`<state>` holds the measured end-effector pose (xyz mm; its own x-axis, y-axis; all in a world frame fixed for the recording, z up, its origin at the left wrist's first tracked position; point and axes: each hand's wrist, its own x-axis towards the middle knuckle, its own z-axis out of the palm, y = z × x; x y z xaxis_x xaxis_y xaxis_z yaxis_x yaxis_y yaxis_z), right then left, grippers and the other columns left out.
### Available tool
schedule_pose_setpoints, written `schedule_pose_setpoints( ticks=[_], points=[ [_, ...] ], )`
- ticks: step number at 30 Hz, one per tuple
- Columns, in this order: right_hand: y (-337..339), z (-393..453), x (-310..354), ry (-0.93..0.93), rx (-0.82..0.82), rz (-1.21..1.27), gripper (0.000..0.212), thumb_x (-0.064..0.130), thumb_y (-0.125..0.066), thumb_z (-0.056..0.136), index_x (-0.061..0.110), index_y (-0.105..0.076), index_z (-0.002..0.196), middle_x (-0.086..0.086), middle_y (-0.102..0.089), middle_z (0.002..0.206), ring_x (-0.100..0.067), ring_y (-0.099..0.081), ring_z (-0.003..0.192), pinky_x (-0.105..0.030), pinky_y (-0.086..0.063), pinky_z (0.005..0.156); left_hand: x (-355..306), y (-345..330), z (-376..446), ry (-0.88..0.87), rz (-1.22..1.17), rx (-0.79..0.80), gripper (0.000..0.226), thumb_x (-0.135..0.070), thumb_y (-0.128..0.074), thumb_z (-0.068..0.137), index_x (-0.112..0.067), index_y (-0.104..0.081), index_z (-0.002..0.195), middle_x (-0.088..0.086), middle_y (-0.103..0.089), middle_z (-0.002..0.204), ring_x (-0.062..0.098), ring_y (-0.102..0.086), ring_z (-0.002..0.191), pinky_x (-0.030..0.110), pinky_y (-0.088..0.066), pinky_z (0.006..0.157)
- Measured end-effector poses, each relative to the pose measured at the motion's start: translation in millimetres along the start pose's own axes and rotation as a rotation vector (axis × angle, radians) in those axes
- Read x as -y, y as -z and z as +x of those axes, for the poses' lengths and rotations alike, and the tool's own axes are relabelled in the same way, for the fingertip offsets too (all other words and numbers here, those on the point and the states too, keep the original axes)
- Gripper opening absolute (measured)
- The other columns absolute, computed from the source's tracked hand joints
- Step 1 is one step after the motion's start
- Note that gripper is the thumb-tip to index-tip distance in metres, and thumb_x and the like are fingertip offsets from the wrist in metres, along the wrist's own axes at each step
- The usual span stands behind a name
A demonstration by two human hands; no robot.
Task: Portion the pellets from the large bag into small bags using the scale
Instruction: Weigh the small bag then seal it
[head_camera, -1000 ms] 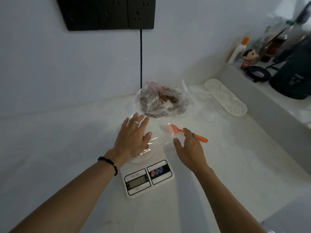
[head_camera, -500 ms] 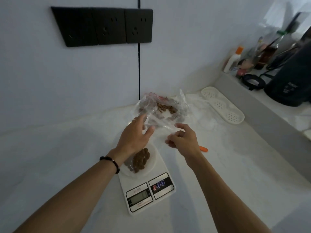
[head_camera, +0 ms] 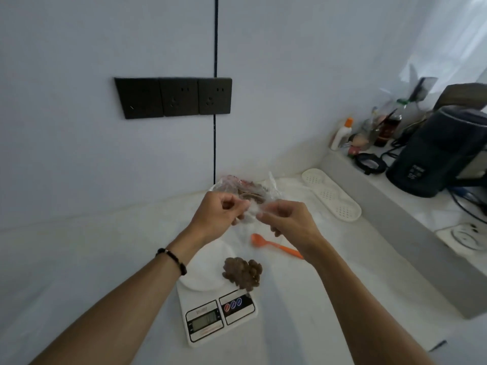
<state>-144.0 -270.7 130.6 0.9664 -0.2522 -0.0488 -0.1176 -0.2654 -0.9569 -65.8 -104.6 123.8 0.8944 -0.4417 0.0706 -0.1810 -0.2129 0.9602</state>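
Note:
A white digital scale (head_camera: 208, 309) sits near the counter's front. A clump of brown pellets (head_camera: 242, 272) hangs low in a clear small bag (head_camera: 250, 214), just over the scale's right side. My left hand (head_camera: 218, 217) and my right hand (head_camera: 284, 219) both pinch the bag's top, lifted above the scale. Behind them, by the wall, lies the large clear bag (head_camera: 237, 187) of pellets, partly hidden by my hands. An orange spoon (head_camera: 274, 246) rests on the counter right of the scale.
A white perforated tray (head_camera: 332, 198) lies at the back right. A raised ledge (head_camera: 395, 214) on the right carries a dark kettle (head_camera: 437, 154), bottles and cables. Black wall sockets (head_camera: 174, 97) are mounted above the counter.
Both hands went from lying flat on the small bag at the scale to gripping its top and lifting it. The pellets now hang in the bag. The camera tilted upward.

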Motion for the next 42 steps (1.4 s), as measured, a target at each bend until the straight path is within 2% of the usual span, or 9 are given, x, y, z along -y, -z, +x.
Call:
schedule_pose_setpoints(
  ticks=[4,8,14,20,24,28,34,38,42],
  points=[
    [26.5,-6.5,10.8,0.039,0.043,-0.154,0.009,0.016,-0.073,0.084,0.013,-0.075,0.076,0.001,-0.065,0.066,-0.005,-0.054,0.057,-0.019,-0.048,0.054,-18.9,-17.4,-8.5,-0.012,0.026,0.034,0.014,-0.022,-0.069,0.088,-0.012,-0.073,0.079,-0.002,-0.069,0.066,0.003,-0.062,0.058,0.016,-0.049,0.057],
    [46.8,-14.3,14.5,0.074,0.057,-0.239,0.012,0.020,-0.070,0.086,0.012,-0.075,0.079,-0.011,-0.069,0.075,-0.005,-0.054,0.058,-0.019,-0.049,0.055,-35.0,-31.9,-11.7,-0.012,0.073,0.100,0.013,-0.022,-0.068,0.089,-0.014,-0.072,0.080,-0.001,-0.070,0.068,0.005,-0.061,0.057,0.015,-0.045,0.054],
    [64.3,-20.1,7.5,0.085,0.085,-0.322,0.015,0.020,-0.069,0.086,0.009,-0.074,0.078,-0.019,-0.067,0.080,-0.015,-0.050,0.062,-0.027,-0.044,0.057,-43.1,-49.7,-15.3,-0.040,0.155,0.188,0.011,-0.012,-0.068,0.089,-0.003,-0.072,0.086,0.002,-0.070,0.071,0.004,-0.062,0.060,0.014,-0.047,0.057],
    [75.2,-22.8,-3.8,0.044,0.098,-0.163,0.011,0.016,-0.071,0.086,0.008,-0.075,0.080,-0.004,-0.069,0.070,-0.010,-0.060,0.061,-0.021,-0.051,0.058,-39.4,-67.9,-14.4,-0.135,0.341,0.090,0.019,-0.015,-0.064,0.092,-0.022,-0.064,0.074,-0.009,-0.062,0.071,-0.002,-0.054,0.062,0.012,-0.043,0.062],
    [81.8,-21.9,-14.6,-0.006,0.072,-0.124,0.012,0.014,-0.069,0.086,0.006,-0.073,0.077,-0.004,-0.065,0.067,-0.012,-0.059,0.061,-0.024,-0.053,0.061,-31.2,-68.8,-9.7,-0.073,0.252,0.105,0.015,-0.011,-0.065,0.091,-0.015,-0.067,0.076,-0.005,-0.064,0.070,0.003,-0.058,0.063,0.020,-0.048,0.065],
    [83.3,-20.0,-20.5,-0.031,0.070,-0.131,0.012,0.014,-0.071,0.085,0.008,-0.074,0.074,-0.004,-0.066,0.068,-0.011,-0.058,0.060,-0.024,-0.051,0.061,-30.6,-72.3,-8.0,-0.086,0.223,0.192,0.014,-0.015,-0.069,0.089,-0.022,-0.069,0.077,-0.016,-0.064,0.072,-0.007,-0.059,0.069,0.009,-0.044,0.068],
    [87.8,-20.2,-29.1,-0.074,0.068,0.038,0.015,0.016,-0.069,0.089,0.002,-0.074,0.086,-0.009,-0.068,0.073,-0.018,-0.061,0.064,-0.027,-0.054,0.064,-27.9,-82.3,-1.4,-0.105,0.199,0.075,0.021,-0.010,-0.068,0.088,-0.021,-0.067,0.071,-0.015,-0.064,0.068,-0.007,-0.059,0.065,0.008,-0.044,0.066],
    [88.7,-18.5,-33.0,-0.061,0.015,-0.059,0.014,0.016,-0.068,0.090,0.006,-0.075,0.083,-0.005,-0.067,0.066,-0.014,-0.061,0.061,-0.023,-0.052,0.062,-28.9,-77.3,1.2,0.010,0.118,0.155,0.008,-0.010,-0.071,0.086,-0.008,-0.072,0.079,0.000,-0.070,0.074,0.003,-0.060,0.059,0.014,-0.049,0.060],
    [85.7,-15.6,-32.4,-0.055,0.019,-0.092,0.014,0.019,-0.070,0.089,0.008,-0.075,0.081,-0.004,-0.068,0.066,-0.011,-0.061,0.060,-0.021,-0.051,0.060,-26.3,-76.1,1.3,0.006,0.088,0.201,0.006,-0.012,-0.073,0.084,-0.006,-0.074,0.084,-0.003,-0.070,0.073,-0.001,-0.062,0.061,0.014,-0.049,0.062]
  ],
)
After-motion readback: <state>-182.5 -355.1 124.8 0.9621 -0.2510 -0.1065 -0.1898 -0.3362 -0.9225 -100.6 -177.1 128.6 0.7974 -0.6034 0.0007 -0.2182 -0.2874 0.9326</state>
